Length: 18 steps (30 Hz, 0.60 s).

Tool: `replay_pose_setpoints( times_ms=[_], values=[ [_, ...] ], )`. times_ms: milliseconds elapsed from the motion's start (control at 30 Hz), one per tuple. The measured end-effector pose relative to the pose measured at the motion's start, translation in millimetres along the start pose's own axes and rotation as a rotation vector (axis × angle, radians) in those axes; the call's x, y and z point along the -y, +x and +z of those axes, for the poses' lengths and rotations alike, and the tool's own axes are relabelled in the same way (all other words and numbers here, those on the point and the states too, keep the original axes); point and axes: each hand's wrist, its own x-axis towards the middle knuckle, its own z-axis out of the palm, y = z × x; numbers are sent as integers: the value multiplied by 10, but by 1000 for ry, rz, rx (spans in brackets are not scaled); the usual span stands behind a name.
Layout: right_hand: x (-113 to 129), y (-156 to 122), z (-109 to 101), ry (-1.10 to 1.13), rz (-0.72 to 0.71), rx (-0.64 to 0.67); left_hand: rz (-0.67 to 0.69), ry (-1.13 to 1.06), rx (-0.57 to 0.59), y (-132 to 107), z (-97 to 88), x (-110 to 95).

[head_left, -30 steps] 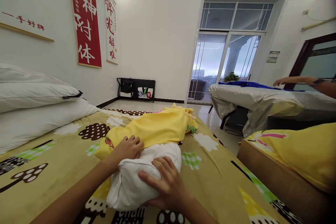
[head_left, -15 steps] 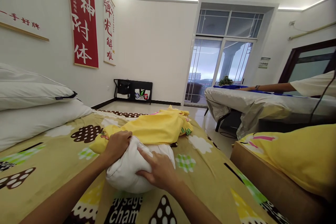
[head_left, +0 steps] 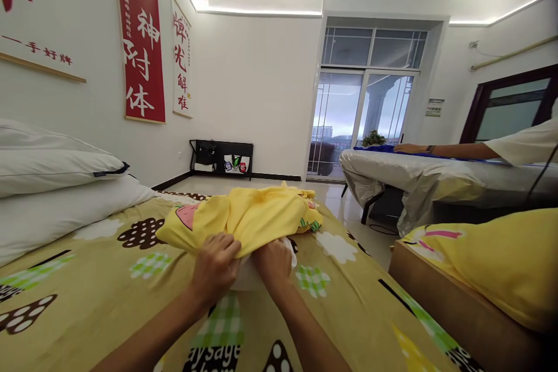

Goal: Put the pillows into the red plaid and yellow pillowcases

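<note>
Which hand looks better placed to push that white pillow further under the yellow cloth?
Probably the right hand: it reaches beneath the yellow cloth, fingers out of sight, beside the white pillow. The left hand grips the cloth's near edge, suiting it to holding.

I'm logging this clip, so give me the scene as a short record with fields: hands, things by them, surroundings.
Left hand: gripping the near edge of the yellow cloth
Right hand: fingers hidden under that edge
White cushion: mostly covered; bits show by the hands
Surface: patterned sheet
Left side: white pillows, stacked
Right side: box with yellow fabric
Co-worker's hand: at blue cloth
</note>
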Motion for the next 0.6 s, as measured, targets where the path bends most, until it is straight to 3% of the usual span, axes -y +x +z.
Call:
replay_pose_setpoints(
  times_ms=[133, 200, 333, 433, 500, 600],
  values=[
    [32, 62, 35, 48, 51, -130, 231, 170, -158, -22, 217, 48],
    [-6, 34, 30, 112, 17, -227, 259, 245, -184, -30, 317, 165],
    [-265, -253, 119, 229, -254, -237, 163, 315, -112, -82, 373, 397],
    [-579, -617, 424, 250, -428, -210, 137, 286, -107, -168, 318, 447],
    [-733, -832, 709, 324, -320, -281, 125, 227, -159, -205, 276, 395],
    [-748, -993, 1027, 681, -80, -317, 137, 109, -238, -166, 208, 213]
  ],
)
